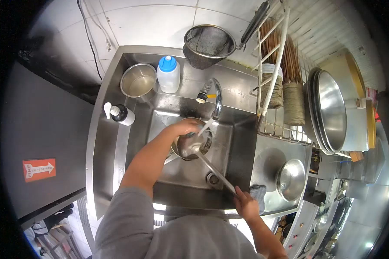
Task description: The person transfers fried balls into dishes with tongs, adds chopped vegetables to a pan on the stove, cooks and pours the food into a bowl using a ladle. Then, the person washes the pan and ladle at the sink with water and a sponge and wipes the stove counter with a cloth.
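Note:
My right hand (246,205) is closed round the long handle of a metal ladle (214,169), near the sink's front edge. The ladle's bowl end lies over a round metal bowl (207,151) in the sink (162,172). My left hand (186,127) is bent over the ladle's bowl end, fingers curled on a small dark thing that I cannot make out. Water runs from the curved faucet (218,101) onto the ladle beside my left fingers. My left hand and the ladle hide part of the round bowl.
Behind the basin stand a metal pot (138,81), a blue-capped white bottle (168,77) and a mesh strainer (207,45). A pump bottle (122,115) is at left. At right are a metal bowl (291,180), a grey cloth (258,196) and a wire rack (272,64) with skewers.

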The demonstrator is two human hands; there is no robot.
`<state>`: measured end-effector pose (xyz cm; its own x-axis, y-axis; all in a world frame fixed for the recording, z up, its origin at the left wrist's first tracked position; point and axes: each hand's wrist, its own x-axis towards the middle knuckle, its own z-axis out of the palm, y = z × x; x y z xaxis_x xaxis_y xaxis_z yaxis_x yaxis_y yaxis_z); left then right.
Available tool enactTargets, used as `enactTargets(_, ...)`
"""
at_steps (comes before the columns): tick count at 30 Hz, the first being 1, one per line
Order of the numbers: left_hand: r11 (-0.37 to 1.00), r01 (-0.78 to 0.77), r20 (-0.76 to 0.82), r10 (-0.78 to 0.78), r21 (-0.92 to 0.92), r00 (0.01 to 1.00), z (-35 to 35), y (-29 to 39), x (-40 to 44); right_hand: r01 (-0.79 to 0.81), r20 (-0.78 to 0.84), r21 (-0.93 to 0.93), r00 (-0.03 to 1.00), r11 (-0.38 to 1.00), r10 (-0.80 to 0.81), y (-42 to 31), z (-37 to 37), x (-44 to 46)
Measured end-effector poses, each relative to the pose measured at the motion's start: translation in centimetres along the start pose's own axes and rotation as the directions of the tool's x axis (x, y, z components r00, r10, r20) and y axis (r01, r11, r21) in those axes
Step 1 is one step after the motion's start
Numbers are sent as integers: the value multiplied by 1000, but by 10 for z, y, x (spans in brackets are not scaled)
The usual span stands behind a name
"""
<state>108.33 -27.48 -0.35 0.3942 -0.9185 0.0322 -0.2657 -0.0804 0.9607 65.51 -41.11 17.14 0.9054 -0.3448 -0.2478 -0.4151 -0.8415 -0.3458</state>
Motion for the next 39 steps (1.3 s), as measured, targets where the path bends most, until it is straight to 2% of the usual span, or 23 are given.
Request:
enactTargets(1, 1000, 1, 4, -1, 1, 1000, 2, 7, -13, -3, -10, 7, 1000, 1000, 3, 0, 1, -5)
enactTargets(2, 859, 349, -15, -382, -374, 924, 5, 14, -29, -9, 1, 15, 1000, 1000, 9, 3, 4, -9)
enactTargets(3, 474, 565, 113, -690, -675, 715, 9, 19, -43, -15, 5, 20, 1000, 1000, 15, 4, 5, -13)
enactTargets(4, 470, 571, 120, -693, -673, 711, 15, 17, -54, -12, 16, 60, 1000, 998, 11, 6, 6, -17)
enactTargets(6, 6, 378, 228, -789, -926, 571, 29, 14, -77, -11, 36, 95, 999, 995, 8, 6, 6, -21)
enactTargets(7, 5, 376, 228, -788, -926, 572, 45, -8, -93, -39, 12, 125, 999, 991, 37, 5, 7, -16)
enactTargets(9, -513, 142, 293, -228, -846, 928, 82, -69, -122, -63, -15, 157, 998, 986, 67, 0, 10, -5)
enactTargets(11, -374, -131, 85, -509, -918, 856, 97, 38, -96, -11, -85, 387, 995, 922, 47, -7, 14, 16)
enactTargets(12, -261, -237, -23, -626, -936, 780, 104, 96, -82, -237, 177, 523, 970, 819, 167, -34, -11, 28)
enactTargets(13, -264, -243, -25, -628, -933, 778, 116, 100, -68, -236, 181, 520, 970, 821, 164, -37, -4, 35)
enactTargets(16, -198, -134, 16, -613, -971, 790, 127, 85, -32, -683, 705, 566, 691, 461, 160, -59, -9, 53)
enactTargets(17, -101, -52, 36, -717, -994, 696, 122, 73, -23, -678, 704, 565, 693, 469, 154, -58, -4, 50)
enactTargets(19, -12, 25, 24, -808, -1000, 588, 123, 82, -11, -150, 284, 140, 953, 979, 105, -47, 13, 43)
enactTargets(21, -50, 36, 60, -919, -998, 390, 144, 123, -18, -101, 264, 0, 960, 995, 97, -43, 21, 50)
enactTargets(23, -46, 120, 99, -869, -992, 484, 151, 157, -35, -606, 643, 577, 751, 548, 154, -50, 10, 69)
enactTargets(24, -34, 210, 149, -814, -977, 562, 153, 163, -41, -608, 643, 575, 750, 548, 156, -47, 2, 71)
enactTargets(26, -71, 30, 76, -847, -997, 526, 137, 96, -40, -874, 840, 364, 458, -323, -292, -44, -12, 64)
enactTargets(29, -49, -208, -69, -848, -977, 526, 154, 48, -46, -883, 878, 383, 439, -272, -189, -68, -13, 64)
enactTargets(31, -9, 118, 63, -886, -993, 459, 171, 89, -61, -870, 865, 482, 491, -103, -103, -55, 17, 73)
enactTargets(33, 37, 346, 170, -819, -937, 549, 197, 85, -88, -430, 506, 522, 851, 737, 138, -41, 44, 69)
enactTargets(34, 272, 413, 46, -788, -869, 615, 206, 65, -97, -436, 509, 521, 849, 734, 142, -37, 48, 62)
enactTargets(36, 625, 544, -145, -720, -559, 679, 176, 66, -115, -193, 154, 342, 977, 920, 148, -25, 53, 43)
enactTargets(39, 685, 719, -287, -671, 113, 684, 141, -32, -173, -350, 65, 268, 936, 898, 345, 1, 43, 15)
